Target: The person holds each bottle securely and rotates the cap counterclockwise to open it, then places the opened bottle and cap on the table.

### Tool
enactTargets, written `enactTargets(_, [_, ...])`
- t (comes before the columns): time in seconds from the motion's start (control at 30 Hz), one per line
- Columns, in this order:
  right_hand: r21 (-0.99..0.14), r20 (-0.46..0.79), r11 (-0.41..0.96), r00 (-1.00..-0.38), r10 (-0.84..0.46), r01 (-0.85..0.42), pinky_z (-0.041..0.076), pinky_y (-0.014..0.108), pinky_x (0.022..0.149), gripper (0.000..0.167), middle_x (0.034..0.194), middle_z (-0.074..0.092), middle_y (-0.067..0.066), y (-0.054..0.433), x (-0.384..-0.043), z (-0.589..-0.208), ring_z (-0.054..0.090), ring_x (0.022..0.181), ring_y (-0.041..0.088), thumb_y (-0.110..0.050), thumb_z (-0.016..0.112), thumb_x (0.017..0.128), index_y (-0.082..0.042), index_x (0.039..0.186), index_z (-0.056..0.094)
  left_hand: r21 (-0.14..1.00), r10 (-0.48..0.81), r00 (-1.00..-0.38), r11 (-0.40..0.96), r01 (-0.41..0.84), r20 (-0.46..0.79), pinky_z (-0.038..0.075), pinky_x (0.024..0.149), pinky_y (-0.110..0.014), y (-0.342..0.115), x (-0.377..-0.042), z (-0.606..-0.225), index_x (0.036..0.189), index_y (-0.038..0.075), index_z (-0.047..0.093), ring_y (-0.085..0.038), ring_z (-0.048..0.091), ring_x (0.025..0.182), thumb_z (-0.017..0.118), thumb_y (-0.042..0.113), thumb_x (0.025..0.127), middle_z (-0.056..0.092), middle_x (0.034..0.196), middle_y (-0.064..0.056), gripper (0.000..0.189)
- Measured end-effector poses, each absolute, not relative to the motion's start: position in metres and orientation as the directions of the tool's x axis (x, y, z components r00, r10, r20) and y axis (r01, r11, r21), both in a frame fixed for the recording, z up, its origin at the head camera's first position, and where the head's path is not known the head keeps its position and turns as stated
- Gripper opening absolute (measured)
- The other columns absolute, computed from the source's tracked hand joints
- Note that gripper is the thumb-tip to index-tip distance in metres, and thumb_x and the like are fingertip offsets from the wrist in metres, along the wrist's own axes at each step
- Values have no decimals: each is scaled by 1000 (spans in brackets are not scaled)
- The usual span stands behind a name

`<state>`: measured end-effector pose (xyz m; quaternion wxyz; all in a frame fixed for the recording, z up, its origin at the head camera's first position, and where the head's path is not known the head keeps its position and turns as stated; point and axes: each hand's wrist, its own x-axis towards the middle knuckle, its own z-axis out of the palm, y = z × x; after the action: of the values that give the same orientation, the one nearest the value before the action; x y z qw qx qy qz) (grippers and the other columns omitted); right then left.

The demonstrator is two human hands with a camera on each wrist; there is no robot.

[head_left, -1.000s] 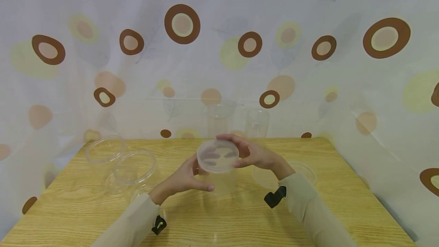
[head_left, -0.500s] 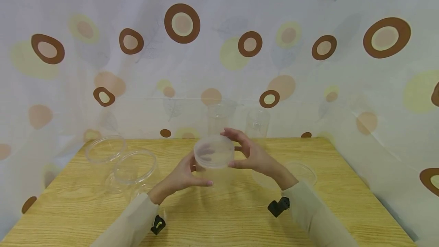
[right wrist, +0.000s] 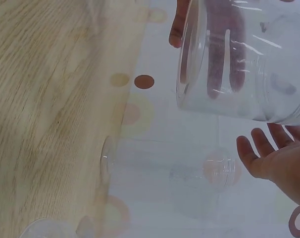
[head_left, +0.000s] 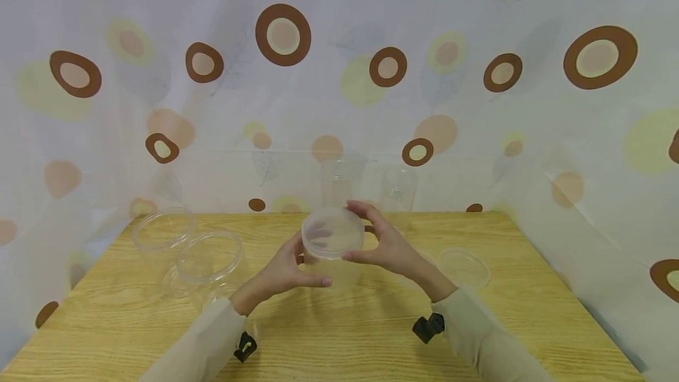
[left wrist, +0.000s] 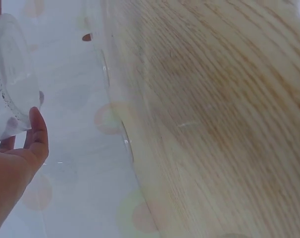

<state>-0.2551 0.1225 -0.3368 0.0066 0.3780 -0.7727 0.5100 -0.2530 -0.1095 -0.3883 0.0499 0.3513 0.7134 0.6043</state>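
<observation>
A clear plastic jar (head_left: 339, 273) hangs over the middle of the table, nearly upright, with a frosted round lid (head_left: 339, 231) on top. My left hand (head_left: 286, 269) grips the jar's body from the left, thumb across its near side and fingers behind it. From the right, my right hand (head_left: 389, 249) holds the lid's edge between its thumb at the front and its fingers at the back. In the right wrist view the left fingers show through the clear wall of the jar (right wrist: 254, 64). The left wrist view catches only the jar's bottom (left wrist: 16, 74), beside the left hand.
Two wide clear jars (head_left: 180, 261) without lids stand on the left of the wooden table (head_left: 339, 341), smaller clear round pieces near them. Behind my hands stand two more clear jars (head_left: 399, 190). Clear round lids (head_left: 467, 267) lie at the right. A patterned curtain (head_left: 339, 75) encloses the back.
The lidded jar has risen slightly and shifted a little left in the left hand. My right hand has moved round the lid's edge, its thumb now further left along the front.
</observation>
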Motion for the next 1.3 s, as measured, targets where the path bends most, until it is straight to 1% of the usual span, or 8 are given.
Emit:
enactTargets(0.13, [-831, 352, 107, -665, -658, -546, 35, 46, 102, 79, 141, 30, 9, 127, -262, -334, 37, 125, 25, -15, 73, 78, -12, 142, 26, 901, 577, -741, 20, 433, 343, 42, 90, -42, -110, -253, -389, 141, 27, 26, -19, 46, 116, 80, 10, 69, 41, 134, -1, 92])
enactTargets(0.3, [-899, 279, -10, -554, -785, -439, 36, 32, 102, 78, 142, 26, 10, 133, -274, -331, 36, 124, 23, -11, 68, 82, -7, 144, 21, 904, 602, -725, 12, 428, 335, 43, 88, -42, -112, -251, -388, 141, 25, 28, -18, 48, 114, 80, 13, 69, 43, 132, -4, 89])
enactTargets(0.4, [-910, 273, -53, -500, -822, -410, 36, 31, 102, 78, 145, 23, 11, 135, -280, -330, 35, 126, 23, -9, 66, 83, -7, 145, 18, 906, 613, -719, 13, 424, 328, 43, 89, -42, -113, -250, -387, 141, 24, 27, -18, 47, 115, 80, 15, 69, 43, 133, -5, 89])
enactTargets(0.53, [-910, 282, -83, -461, -841, -406, 36, 34, 102, 78, 147, 20, 12, 135, -282, -330, 35, 126, 24, -10, 65, 84, -6, 145, 16, 912, 623, -717, 13, 410, 313, 42, 91, -42, -113, -250, -386, 141, 23, 27, -18, 48, 116, 80, 14, 70, 43, 133, -5, 89])
enactTargets(0.9, [-923, 311, -157, -441, -842, -352, 38, 32, 99, 80, 148, 20, 12, 135, -283, -331, 34, 126, 21, -18, 65, 85, -2, 145, 13, 906, 648, -683, -27, 422, 337, 45, 93, -38, -112, -251, -387, 141, 18, 26, -18, 52, 115, 78, 11, 71, 44, 132, -10, 88])
enactTargets(1.07, [-928, 335, -211, -445, -830, -306, 41, 34, 97, 82, 148, 19, 11, 135, -283, -330, 33, 127, 21, -19, 65, 85, -2, 145, 12, 908, 655, -679, -27, 417, 332, 43, 95, -40, -111, -251, -387, 141, 16, 26, -20, 51, 117, 78, 12, 71, 44, 134, -11, 87])
enactTargets(1.17, [-926, 357, -244, -462, -812, -288, 42, 33, 97, 83, 149, 17, 13, 135, -284, -328, 32, 129, 21, -18, 66, 84, -3, 145, 11, 910, 644, -695, -6, 414, 320, 43, 95, -42, -111, -251, -388, 142, 20, 24, -26, 46, 121, 78, 14, 72, 39, 138, -9, 89])
enactTargets(1.3, [-914, 401, -297, -509, -761, -275, 43, 31, 97, 85, 149, 17, 15, 138, -286, -327, 30, 131, 19, -16, 68, 82, -2, 144, 12, 911, 591, -745, 44, 411, 308, 41, 95, -45, -111, -250, -389, 143, 28, 22, -33, 39, 126, 79, 16, 71, 36, 141, -7, 93])
